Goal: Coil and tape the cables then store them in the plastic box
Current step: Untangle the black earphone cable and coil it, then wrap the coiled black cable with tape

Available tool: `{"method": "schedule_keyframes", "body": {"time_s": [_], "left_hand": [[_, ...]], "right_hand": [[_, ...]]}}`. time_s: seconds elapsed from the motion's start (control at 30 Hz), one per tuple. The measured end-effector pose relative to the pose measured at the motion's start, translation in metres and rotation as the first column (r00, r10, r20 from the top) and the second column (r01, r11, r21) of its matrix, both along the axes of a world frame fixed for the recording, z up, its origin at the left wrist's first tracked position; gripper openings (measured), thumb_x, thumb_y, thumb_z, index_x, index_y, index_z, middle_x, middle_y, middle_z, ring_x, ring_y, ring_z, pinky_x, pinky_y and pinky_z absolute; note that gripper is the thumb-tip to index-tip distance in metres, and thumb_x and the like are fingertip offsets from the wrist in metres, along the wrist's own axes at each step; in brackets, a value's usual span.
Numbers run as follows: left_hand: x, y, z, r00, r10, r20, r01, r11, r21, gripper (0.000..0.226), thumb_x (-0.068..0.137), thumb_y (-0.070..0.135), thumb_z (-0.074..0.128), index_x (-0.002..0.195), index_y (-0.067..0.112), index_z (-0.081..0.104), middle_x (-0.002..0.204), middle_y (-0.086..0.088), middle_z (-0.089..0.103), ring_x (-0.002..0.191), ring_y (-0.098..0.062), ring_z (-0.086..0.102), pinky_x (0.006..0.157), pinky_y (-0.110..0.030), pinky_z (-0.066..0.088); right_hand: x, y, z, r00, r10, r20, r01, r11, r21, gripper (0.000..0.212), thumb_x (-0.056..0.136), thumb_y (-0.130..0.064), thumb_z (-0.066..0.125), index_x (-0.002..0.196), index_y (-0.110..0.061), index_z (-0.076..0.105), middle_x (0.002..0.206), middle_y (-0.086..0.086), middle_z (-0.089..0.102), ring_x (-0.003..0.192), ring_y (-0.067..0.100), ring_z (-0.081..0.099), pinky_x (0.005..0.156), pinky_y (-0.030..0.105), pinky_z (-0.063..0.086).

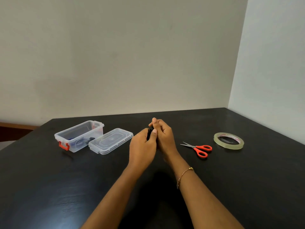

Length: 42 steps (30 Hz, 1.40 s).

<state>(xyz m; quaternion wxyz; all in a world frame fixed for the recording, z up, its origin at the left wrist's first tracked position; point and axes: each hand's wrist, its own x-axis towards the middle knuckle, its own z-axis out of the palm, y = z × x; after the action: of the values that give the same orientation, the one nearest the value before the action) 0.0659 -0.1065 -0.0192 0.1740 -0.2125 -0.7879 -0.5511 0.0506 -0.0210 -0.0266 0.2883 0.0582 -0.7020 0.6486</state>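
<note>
My left hand [142, 147] and my right hand [165, 138] are pressed together above the middle of the black table [49, 187]. Between them they grip a small black cable bundle [149, 133], mostly hidden by the fingers. A clear plastic box [97, 127] with red clips stands open at the left, with dark and blue cables [79, 141] lying inside. Its clear lid [110, 140] lies flat on the table just right of the box.
Red-handled scissors [200, 149] lie right of my hands, blades pointing left. A roll of clear tape [228, 140] lies flat further right. Pale walls meet in a corner behind the table at the right. A gold bracelet circles my right wrist.
</note>
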Motion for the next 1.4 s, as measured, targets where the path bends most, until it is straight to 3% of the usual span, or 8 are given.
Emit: {"method": "schedule_keyframes", "body": {"time_s": [0.1,0.23,0.5,0.63,0.8,0.97,1.17,1.4], "left_hand": [[-0.001,0.018,0.003,0.994,0.087,-0.061,-0.095,0.985,-0.145,0.027,0.098,0.026,0.039,0.083,0.012,0.057,0.081,0.0,0.05,0.084,-0.016,0.047,0.072,-0.028,0.039],[0.0,0.049,0.002,0.93,-0.149,0.337,0.101,0.983,0.155,0.025,0.097,0.021,0.042,0.081,0.01,0.057,0.084,-0.007,0.056,0.074,-0.013,0.053,0.058,-0.019,0.047],[-0.019,0.069,-0.02,0.808,-0.18,0.56,0.011,0.957,0.291,0.027,0.095,0.023,0.047,0.085,0.004,0.063,0.08,-0.012,0.061,0.074,-0.021,0.056,0.074,-0.04,0.051],[-0.026,0.074,-0.026,0.846,-0.155,0.51,0.046,0.974,0.22,0.028,0.095,0.022,0.047,0.072,0.009,0.053,0.064,-0.003,0.049,0.058,-0.012,0.042,0.058,-0.027,0.038],[-0.027,0.074,-0.032,0.883,-0.1,0.459,0.023,0.985,0.171,0.03,0.097,0.026,0.042,0.073,0.009,0.049,0.064,-0.002,0.048,0.055,-0.012,0.042,0.054,-0.024,0.036],[-0.021,0.074,-0.033,0.889,-0.116,0.443,0.047,0.985,0.165,0.028,0.098,0.026,0.041,0.077,0.009,0.05,0.065,-0.002,0.051,0.054,-0.011,0.046,0.055,-0.023,0.039],[-0.027,0.073,-0.037,0.859,-0.081,0.506,-0.01,0.984,0.176,0.026,0.097,0.028,0.042,0.078,0.01,0.046,0.073,-0.007,0.046,0.064,-0.017,0.041,0.06,-0.033,0.039],[-0.026,0.067,-0.029,0.824,-0.166,0.541,-0.023,0.945,0.325,0.024,0.098,0.024,0.04,0.081,0.008,0.047,0.069,-0.003,0.048,0.059,-0.013,0.043,0.055,-0.023,0.037]], "right_hand": [[0.003,0.015,-0.002,0.993,-0.12,-0.014,0.12,0.992,-0.028,0.03,0.096,-0.03,0.043,0.074,-0.014,0.055,0.062,-0.002,0.051,0.058,0.005,0.049,0.056,0.017,0.042],[0.005,0.043,-0.01,0.963,-0.269,0.021,0.267,0.962,0.053,0.031,0.096,-0.029,0.044,0.079,-0.007,0.057,0.065,-0.003,0.053,0.062,0.004,0.05,0.055,0.012,0.041],[0.004,0.063,-0.025,0.915,-0.39,0.104,0.311,0.846,0.432,0.027,0.097,-0.032,0.041,0.103,-0.012,0.057,0.085,-0.001,0.06,0.076,0.009,0.056,0.06,0.012,0.039],[0.011,0.096,-0.028,0.882,-0.462,0.091,0.265,0.647,0.715,0.037,0.097,-0.041,0.036,0.113,-0.017,0.059,0.103,0.004,0.054,0.094,0.017,0.051,0.072,0.025,0.036],[0.025,0.152,-0.039,0.54,-0.842,0.0,0.363,0.233,0.902,0.026,0.095,-0.017,0.045,0.117,-0.02,0.058,0.12,0.007,0.042,0.114,0.026,0.036,0.09,0.04,0.035],[0.03,0.165,-0.041,0.421,-0.889,0.178,0.256,0.305,0.917,0.035,0.095,-0.013,0.044,0.126,-0.027,0.053,0.136,0.013,0.041,0.132,0.031,0.028,0.108,0.055,0.021],[0.032,0.168,-0.035,0.426,-0.881,0.205,0.212,0.317,0.924,0.039,0.091,-0.006,0.051,0.126,-0.024,0.055,0.126,0.011,0.055,0.119,0.028,0.047,0.102,0.044,0.039],[0.027,0.157,-0.019,0.685,-0.699,0.207,0.341,0.559,0.756,0.048,0.086,0.008,0.05,0.127,-0.016,0.056,0.131,0.012,0.052,0.119,0.028,0.049,0.098,0.034,0.042]]}}
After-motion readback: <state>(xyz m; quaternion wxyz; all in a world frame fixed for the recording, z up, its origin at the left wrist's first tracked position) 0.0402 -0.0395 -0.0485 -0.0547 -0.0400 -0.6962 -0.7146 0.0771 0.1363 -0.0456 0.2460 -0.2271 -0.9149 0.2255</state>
